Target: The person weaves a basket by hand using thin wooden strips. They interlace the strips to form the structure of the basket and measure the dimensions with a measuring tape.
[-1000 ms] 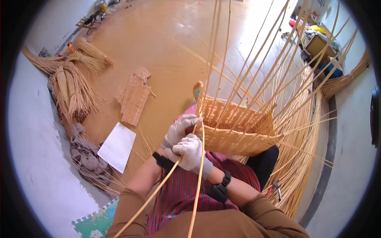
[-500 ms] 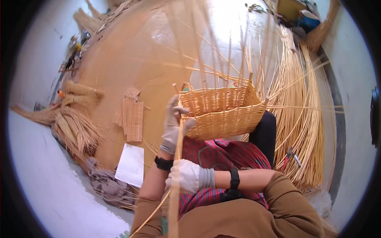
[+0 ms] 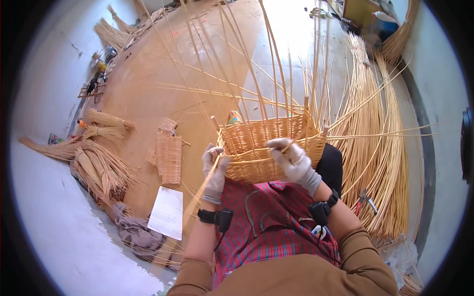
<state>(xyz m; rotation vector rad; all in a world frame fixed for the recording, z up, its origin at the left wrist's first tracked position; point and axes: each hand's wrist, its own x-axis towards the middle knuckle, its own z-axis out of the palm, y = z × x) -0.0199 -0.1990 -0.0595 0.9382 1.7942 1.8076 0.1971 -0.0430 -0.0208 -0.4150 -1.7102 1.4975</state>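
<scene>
A half-woven rattan basket (image 3: 254, 170) sits just beyond my lap, long stakes rising from it and more canes reaching out sideways. My gloved left hand (image 3: 214, 167) is closed at the basket's left front corner on a cane strand (image 3: 203, 185), which trails down toward me, blurred. My gloved right hand (image 3: 295, 162) is at the front rim, right of centre, fingers bent over it; whether it grips a stake there is hard to make out. A striped red cloth (image 3: 266, 222) covers my lap.
Cane bundles (image 3: 98, 167) lie along the left wall and long canes (image 3: 370, 163) along the right, with pliers (image 3: 365, 197) on them. A woven panel (image 3: 169, 158), a white sheet (image 3: 165, 212) and a grey cloth (image 3: 138, 237) are on the floor at the left.
My right hand has gone from low on the strand by my left forearm up and right to the basket's front rim. The basket appears more level. The view has shifted.
</scene>
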